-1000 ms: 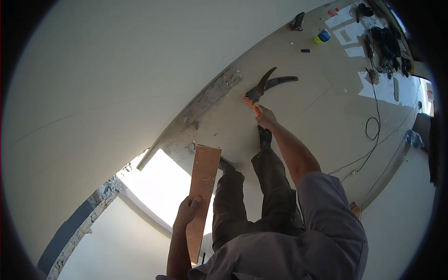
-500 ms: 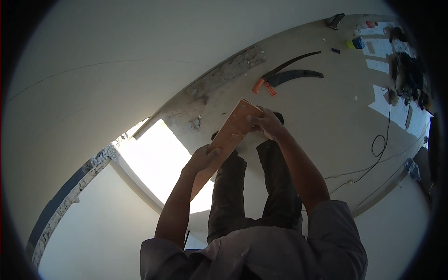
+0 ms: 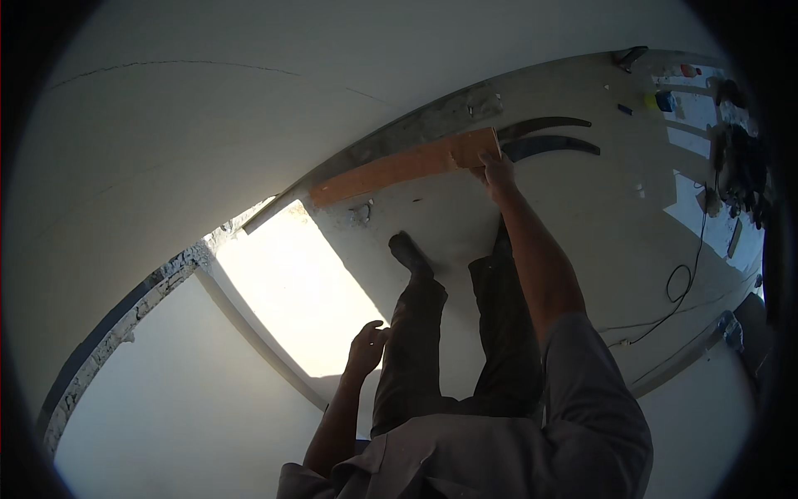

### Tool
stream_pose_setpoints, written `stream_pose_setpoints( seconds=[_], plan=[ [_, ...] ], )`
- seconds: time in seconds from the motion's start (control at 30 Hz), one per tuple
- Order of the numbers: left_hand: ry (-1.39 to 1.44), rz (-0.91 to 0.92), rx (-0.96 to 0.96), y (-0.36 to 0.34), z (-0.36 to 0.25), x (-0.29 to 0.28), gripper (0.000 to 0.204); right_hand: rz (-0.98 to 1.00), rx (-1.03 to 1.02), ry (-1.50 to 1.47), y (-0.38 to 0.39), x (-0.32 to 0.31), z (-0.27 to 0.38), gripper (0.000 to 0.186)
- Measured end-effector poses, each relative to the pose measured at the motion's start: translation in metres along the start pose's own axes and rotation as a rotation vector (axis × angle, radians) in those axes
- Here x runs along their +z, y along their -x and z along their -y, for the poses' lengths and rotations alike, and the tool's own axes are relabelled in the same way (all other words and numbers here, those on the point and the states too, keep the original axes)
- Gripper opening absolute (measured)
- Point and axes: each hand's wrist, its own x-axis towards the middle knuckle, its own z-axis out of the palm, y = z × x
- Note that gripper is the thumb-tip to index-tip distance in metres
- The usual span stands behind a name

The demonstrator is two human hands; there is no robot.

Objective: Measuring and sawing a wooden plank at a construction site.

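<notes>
Dim wall (image 3: 224, 141) — blown-out sunlit patch (image 3: 291, 291) on the floor (image 3: 573, 224) — fisheye-bent edges, black corners.

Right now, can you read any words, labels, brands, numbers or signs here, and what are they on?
None can be read.
Board: no lettering I can make out.
Curved blades: any marks too small and dark.
Blue-and-yellow thing: too small.
Red thing: too small and blurred.
Clear bottle: too blurred.
</notes>
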Motion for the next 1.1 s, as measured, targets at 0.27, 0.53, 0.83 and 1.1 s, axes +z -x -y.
stream_pose_setpoints(
  seconds=[0.27,0.53,0.83,1.1],
  plan=[
    [0.068,-0.019,-0.131,0.125,0.042,0.014,0.039,-0.015,-0.417,0.508,0.043,-0.047,0.01,0.034],
    [-0.11,-0.052,0.128,0.192,0.057,-0.023,0.03,0.358,-0.106,1.134,0.375,-0.152,0.081,0.025],
    [-0.331,0.016,0.24,0.106,-0.124,-0.027,0.029,0.775,0.02,1.594,0.505,-0.249,0.097,0.023],
    [-0.409,0.083,0.417,0.082,-0.212,-0.019,0.029,0.426,0.185,1.094,0.546,-0.244,0.116,0.022]
  ],
)
